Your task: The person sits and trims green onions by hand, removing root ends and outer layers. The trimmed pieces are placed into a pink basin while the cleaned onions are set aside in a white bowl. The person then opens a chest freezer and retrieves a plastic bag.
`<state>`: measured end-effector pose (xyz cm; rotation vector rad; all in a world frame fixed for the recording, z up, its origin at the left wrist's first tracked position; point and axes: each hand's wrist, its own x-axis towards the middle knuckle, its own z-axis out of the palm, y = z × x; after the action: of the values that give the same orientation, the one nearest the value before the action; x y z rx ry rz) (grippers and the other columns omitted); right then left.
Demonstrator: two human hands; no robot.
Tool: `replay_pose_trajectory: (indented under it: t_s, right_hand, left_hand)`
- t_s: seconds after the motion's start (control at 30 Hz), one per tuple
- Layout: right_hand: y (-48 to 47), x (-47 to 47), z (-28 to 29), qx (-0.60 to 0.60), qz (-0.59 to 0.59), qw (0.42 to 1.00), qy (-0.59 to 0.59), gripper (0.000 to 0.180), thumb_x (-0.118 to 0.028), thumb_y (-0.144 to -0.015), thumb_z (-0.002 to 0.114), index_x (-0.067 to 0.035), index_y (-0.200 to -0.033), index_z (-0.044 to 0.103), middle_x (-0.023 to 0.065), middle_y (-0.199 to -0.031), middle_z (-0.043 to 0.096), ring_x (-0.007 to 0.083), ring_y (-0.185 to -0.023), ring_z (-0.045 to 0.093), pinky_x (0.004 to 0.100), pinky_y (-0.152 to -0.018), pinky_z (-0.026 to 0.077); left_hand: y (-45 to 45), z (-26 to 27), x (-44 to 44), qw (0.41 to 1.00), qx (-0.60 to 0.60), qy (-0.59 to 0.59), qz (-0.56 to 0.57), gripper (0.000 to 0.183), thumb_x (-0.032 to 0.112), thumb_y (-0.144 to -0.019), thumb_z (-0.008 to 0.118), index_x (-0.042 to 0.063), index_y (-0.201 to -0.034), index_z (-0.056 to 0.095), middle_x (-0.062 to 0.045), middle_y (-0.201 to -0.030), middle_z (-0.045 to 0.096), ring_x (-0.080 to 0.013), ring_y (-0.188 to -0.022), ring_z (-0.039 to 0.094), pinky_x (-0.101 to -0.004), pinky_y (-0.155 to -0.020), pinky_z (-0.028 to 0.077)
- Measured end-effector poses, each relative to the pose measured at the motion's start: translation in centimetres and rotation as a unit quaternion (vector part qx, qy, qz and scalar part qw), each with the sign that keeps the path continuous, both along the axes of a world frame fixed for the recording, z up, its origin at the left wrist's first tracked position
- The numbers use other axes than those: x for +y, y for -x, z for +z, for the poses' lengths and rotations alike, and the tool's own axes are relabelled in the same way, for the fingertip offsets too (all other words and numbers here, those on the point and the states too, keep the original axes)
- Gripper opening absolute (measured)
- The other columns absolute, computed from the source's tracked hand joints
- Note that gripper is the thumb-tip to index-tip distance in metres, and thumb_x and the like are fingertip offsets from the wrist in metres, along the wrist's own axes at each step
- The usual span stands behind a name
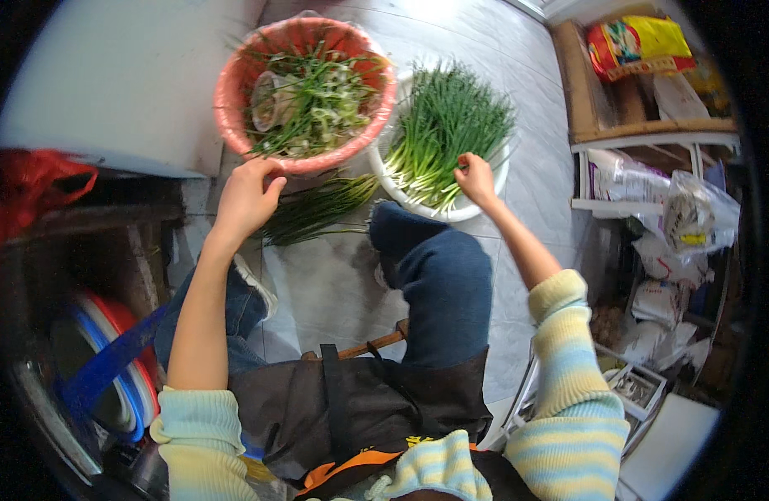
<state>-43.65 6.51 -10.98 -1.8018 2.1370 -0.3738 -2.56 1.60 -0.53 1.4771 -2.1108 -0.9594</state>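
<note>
My left hand [248, 197] is at the near rim of a red plastic basin [229, 122] lined with clear film, its thumb apart from its bent fingers and nothing visible in it. Green onion trimmings [325, 94] and a clear plastic cup [268, 103] lie inside the basin. Over the right part of a white plastic basket [469, 211], my right hand [475, 178] has loosely curled fingers with a small gap and no held item visible. Cleaned green onions [447, 125] fill the basket, white ends toward me. Another bunch of thin green onions [325, 210] lies on the floor between my hands.
My jean-clad leg [447, 288] reaches close to the basket on the grey tile floor [328, 275]. Shelves [647, 134] with packaged goods stand at right. A red plastic bag [34, 188] and several coloured plastic lids or basins [118, 369] are at left.
</note>
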Motion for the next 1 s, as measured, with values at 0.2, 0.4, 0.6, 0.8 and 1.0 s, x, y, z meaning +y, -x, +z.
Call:
replay_pose_trajectory:
  t_s: [0.2, 0.4, 0.6, 0.8, 1.0]
  right_hand:
    - [-11.8, -4.7, -1.1, -0.012, 0.377, 0.870, -0.319, 0.057, -0.037, -0.061, 0.073, 0.002, -0.099, 0.056, 0.0184, -0.090, 0.061, 0.0289, -0.085, 0.059, 0.0365, -0.076, 0.047]
    - [-20.4, -2.2, -16.6, 0.105, 0.374, 0.908, -0.158, 0.109, -0.046, -0.047, 0.078, 0.002, -0.130, 0.025, 0.0198, -0.132, 0.030, 0.0355, -0.123, 0.027, 0.0411, -0.101, 0.027]
    - [-18.7, -4.7, -22.0, 0.005, 0.279, 0.954, -0.114, 0.096, -0.055, -0.048, 0.074, -0.002, -0.121, 0.041, 0.0186, -0.117, 0.049, 0.0337, -0.109, 0.045, 0.0421, -0.093, 0.035]
    - [-19.6, 2.4, -20.7, 0.144, 0.281, 0.940, -0.129, 0.101, -0.044, -0.055, 0.067, 0.004, -0.131, 0.021, 0.0175, -0.130, 0.033, 0.0300, -0.125, 0.027, 0.0468, -0.106, 0.013]
    - [-19.6, 4.9, -22.9, 0.213, 0.297, 0.926, -0.098, 0.047, -0.010, -0.078, 0.044, 0.003, -0.122, 0.037, 0.0139, -0.106, 0.050, 0.0274, -0.105, 0.044, 0.0417, -0.101, 0.025]
  left_hand:
    - [-3.5, 1.0, 1.1, 0.981, -0.188, -0.017, -0.043, 0.022, 0.014, -0.076, 0.057, 0.004, -0.096, 0.059, -0.014, -0.091, 0.058, -0.0325, -0.085, 0.057, -0.0408, -0.074, 0.046]
    - [-5.8, 1.9, 1.5, 0.973, -0.225, -0.042, -0.032, 0.029, 0.013, -0.076, 0.057, 0.003, -0.103, 0.056, -0.015, -0.093, 0.057, -0.0331, -0.086, 0.056, -0.0396, -0.075, 0.045]
    - [-6.1, 2.2, 2.0, 0.969, -0.235, -0.069, -0.043, 0.032, 0.012, -0.075, 0.058, -0.001, -0.104, 0.055, -0.016, -0.093, 0.057, -0.0328, -0.086, 0.055, -0.0383, -0.076, 0.045]
    - [-5.6, 2.5, 2.2, 0.968, -0.232, -0.077, -0.058, 0.034, 0.013, -0.075, 0.059, -0.001, -0.105, 0.054, -0.016, -0.095, 0.056, -0.0329, -0.087, 0.055, -0.0384, -0.077, 0.044]
    - [-5.1, 2.2, 2.3, 0.964, -0.236, -0.095, -0.071, 0.035, 0.014, -0.075, 0.060, -0.001, -0.106, 0.053, -0.016, -0.095, 0.056, -0.0332, -0.087, 0.054, -0.0388, -0.077, 0.043]
